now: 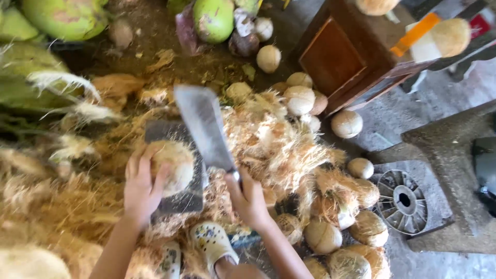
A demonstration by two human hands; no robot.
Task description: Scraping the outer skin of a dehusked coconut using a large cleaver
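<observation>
From the head camera, the left hand [140, 187] grips a husked coconut [173, 165], pressing it on a dark chopping block [181, 199] amid fibre. The right hand [251, 199] is clamped around the handle of a broad cleaver [205, 126], its blade raised just right of the coconut. Peeled coconuts [323, 236] lie near right; green ones [213, 19] sit far.

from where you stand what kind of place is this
Probably an outdoor coconut husking spot. The left hand steadies a husked coconut on a dark block, the right hand grips a cleaver, and fibre heaps, peeled coconuts and green coconuts lie around.
</observation>
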